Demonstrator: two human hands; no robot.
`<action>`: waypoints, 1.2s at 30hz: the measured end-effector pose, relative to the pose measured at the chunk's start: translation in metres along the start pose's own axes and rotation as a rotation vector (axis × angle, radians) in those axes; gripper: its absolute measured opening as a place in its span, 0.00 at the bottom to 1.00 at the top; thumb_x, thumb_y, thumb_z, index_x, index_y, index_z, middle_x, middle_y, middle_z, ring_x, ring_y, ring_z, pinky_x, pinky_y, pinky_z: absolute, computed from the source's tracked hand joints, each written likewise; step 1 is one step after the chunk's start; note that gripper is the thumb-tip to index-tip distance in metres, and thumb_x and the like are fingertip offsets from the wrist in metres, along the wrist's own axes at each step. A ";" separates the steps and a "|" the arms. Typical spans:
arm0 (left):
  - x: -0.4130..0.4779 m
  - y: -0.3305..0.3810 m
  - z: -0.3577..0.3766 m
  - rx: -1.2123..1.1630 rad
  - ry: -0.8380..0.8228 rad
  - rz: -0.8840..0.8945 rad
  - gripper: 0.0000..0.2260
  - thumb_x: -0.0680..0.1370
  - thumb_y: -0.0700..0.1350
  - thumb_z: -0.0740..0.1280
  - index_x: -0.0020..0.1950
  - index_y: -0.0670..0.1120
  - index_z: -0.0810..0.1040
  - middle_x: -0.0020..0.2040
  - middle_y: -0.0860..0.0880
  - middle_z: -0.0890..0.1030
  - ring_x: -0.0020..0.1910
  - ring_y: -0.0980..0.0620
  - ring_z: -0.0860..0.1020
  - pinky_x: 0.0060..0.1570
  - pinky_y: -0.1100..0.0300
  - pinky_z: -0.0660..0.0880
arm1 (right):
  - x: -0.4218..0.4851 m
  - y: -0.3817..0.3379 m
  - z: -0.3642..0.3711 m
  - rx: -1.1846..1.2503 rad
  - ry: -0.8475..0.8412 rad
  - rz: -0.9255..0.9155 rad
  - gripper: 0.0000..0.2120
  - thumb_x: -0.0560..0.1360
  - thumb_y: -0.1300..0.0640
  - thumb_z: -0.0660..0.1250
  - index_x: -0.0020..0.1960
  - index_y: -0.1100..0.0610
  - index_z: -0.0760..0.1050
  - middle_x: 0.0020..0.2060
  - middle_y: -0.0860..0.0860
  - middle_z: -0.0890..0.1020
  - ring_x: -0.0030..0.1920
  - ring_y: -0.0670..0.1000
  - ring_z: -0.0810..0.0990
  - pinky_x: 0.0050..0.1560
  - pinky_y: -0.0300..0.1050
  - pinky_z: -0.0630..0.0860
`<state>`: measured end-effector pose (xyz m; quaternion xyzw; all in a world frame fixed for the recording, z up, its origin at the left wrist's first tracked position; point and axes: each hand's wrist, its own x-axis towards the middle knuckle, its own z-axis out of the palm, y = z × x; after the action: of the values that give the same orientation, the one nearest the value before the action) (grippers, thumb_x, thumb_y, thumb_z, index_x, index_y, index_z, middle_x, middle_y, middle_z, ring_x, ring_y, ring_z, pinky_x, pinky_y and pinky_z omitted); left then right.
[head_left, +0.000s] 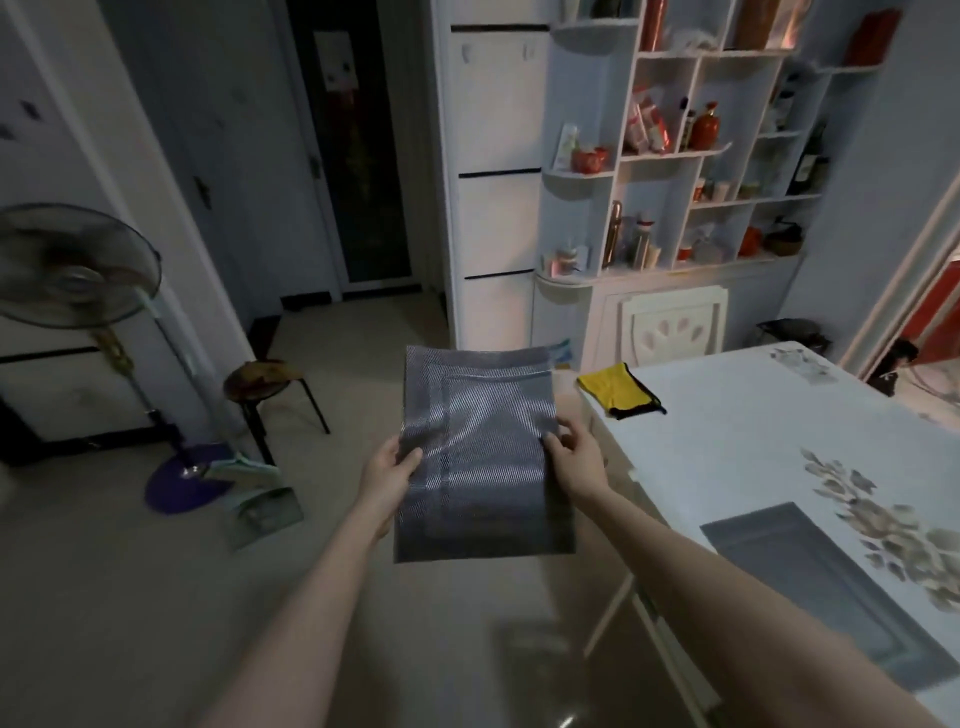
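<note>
The grey cloth (478, 483) was held folded in the air just beside the surface (727, 426), the left grip (389, 478) and the right grip (574, 457) each pinching a side edge. Folding looked nearly done; laying it down near the second folded cloth (810, 582) seemed left

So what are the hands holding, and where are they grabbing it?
A folded grey cloth. The left hand grips its left edge and the right hand its right edge, both about halfway down.
</note>
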<state>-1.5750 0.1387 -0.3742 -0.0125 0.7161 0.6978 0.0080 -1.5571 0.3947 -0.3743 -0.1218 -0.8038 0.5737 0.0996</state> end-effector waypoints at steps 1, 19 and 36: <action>0.009 -0.003 -0.010 -0.002 0.005 -0.002 0.13 0.79 0.34 0.62 0.58 0.49 0.77 0.52 0.52 0.81 0.51 0.55 0.79 0.53 0.60 0.75 | 0.006 -0.003 0.011 0.010 -0.008 0.002 0.08 0.77 0.52 0.65 0.56 0.44 0.72 0.49 0.53 0.83 0.49 0.51 0.82 0.55 0.52 0.78; 0.330 -0.024 -0.037 0.052 0.097 -0.076 0.10 0.78 0.37 0.64 0.58 0.47 0.76 0.54 0.47 0.82 0.57 0.45 0.79 0.63 0.46 0.72 | 0.313 -0.007 0.152 0.120 -0.121 0.077 0.08 0.79 0.57 0.63 0.58 0.50 0.74 0.48 0.57 0.83 0.48 0.57 0.82 0.54 0.57 0.79; 0.649 -0.016 0.165 0.100 -0.302 -0.066 0.11 0.77 0.35 0.65 0.50 0.52 0.79 0.48 0.51 0.82 0.51 0.47 0.79 0.57 0.52 0.74 | 0.565 0.023 0.064 0.065 0.330 0.169 0.08 0.80 0.59 0.62 0.59 0.54 0.71 0.47 0.56 0.81 0.44 0.51 0.79 0.46 0.36 0.78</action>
<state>-2.2240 0.2989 -0.4132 0.0693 0.7399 0.6546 0.1389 -2.1115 0.5193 -0.4058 -0.2780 -0.7444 0.5780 0.1856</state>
